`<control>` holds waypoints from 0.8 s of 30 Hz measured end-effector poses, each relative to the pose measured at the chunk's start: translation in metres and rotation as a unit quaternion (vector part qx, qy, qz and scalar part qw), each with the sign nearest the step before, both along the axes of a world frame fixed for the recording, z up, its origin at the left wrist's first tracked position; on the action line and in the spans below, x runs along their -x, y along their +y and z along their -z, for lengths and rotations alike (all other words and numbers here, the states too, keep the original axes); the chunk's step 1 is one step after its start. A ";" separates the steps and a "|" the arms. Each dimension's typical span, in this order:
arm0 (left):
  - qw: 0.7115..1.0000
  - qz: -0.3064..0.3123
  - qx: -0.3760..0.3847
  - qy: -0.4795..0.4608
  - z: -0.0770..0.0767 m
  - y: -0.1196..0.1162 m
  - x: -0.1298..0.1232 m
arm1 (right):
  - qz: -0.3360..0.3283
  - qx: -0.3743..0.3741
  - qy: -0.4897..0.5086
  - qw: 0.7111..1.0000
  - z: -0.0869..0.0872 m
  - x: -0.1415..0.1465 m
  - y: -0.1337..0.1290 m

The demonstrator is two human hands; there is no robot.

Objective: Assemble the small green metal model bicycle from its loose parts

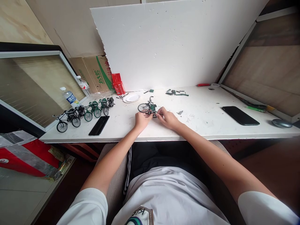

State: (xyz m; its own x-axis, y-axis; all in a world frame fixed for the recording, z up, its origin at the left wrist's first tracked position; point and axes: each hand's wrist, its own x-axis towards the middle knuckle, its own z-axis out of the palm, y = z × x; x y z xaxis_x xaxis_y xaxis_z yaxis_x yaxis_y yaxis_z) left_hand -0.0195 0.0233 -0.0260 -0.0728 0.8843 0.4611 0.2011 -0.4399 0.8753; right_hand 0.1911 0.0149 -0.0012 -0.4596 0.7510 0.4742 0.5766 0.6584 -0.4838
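A small model bicycle (150,105) with thin black wheels and a green part at its middle is at the centre of the white table. My left hand (142,121) is closed on its near side, with fingertips on the frame. My right hand (169,119) is at its right end, thumb and index finger close together by the rear wheel; whether a small part lies between them is too small to tell. To the left stands a row of finished-looking model bicycles, a black one (67,118) in front and green ones (93,109) behind.
Loose green and dark pieces (176,92) lie at the back, beside a white dish (131,98). Phones lie left (99,125) and right (240,115). Bottles (70,98), a red box (118,84) and a carton (93,73) stand back left. A white board (173,43) rises behind.
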 end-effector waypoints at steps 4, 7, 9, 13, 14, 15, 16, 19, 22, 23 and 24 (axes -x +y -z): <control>1.000 0.000 -0.003 0.006 0.000 0.000 0.001 | -0.009 -0.003 0.008 1.000 0.004 0.000 0.003; 1.000 -0.003 -0.001 0.010 0.000 0.001 0.001 | -0.005 -0.005 0.005 1.000 0.005 0.000 0.004; 1.000 -0.003 0.002 0.013 0.000 0.001 0.002 | -0.004 -0.005 0.003 1.000 0.005 0.000 0.004; 1.000 -0.001 0.004 0.013 0.000 0.001 0.002 | 0.001 0.002 0.002 1.000 0.004 0.000 0.004; 1.000 -0.002 0.004 0.014 0.001 0.001 0.002 | 0.003 0.004 0.002 1.000 0.004 0.000 0.004; 1.000 -0.004 0.005 0.016 0.001 0.001 0.002 | 0.005 0.005 0.002 1.000 0.003 0.000 0.004; 1.000 -0.006 0.005 0.017 0.001 0.001 0.002 | 0.007 0.006 0.002 1.000 0.003 0.000 0.004; 1.000 -0.004 0.003 0.019 0.002 0.002 0.002 | 0.007 0.014 0.004 1.000 0.002 -0.001 0.004; 1.000 0.001 0.000 0.017 0.000 0.000 0.002 | 0.005 0.020 0.005 1.000 0.001 -0.001 0.003; 1.000 0.001 0.002 0.015 0.000 0.000 0.001 | 0.004 0.021 0.006 1.000 0.000 -0.001 0.002; 1.000 0.001 0.003 0.013 -0.001 -0.001 0.001 | 0.003 0.021 0.006 1.000 -0.001 0.000 0.001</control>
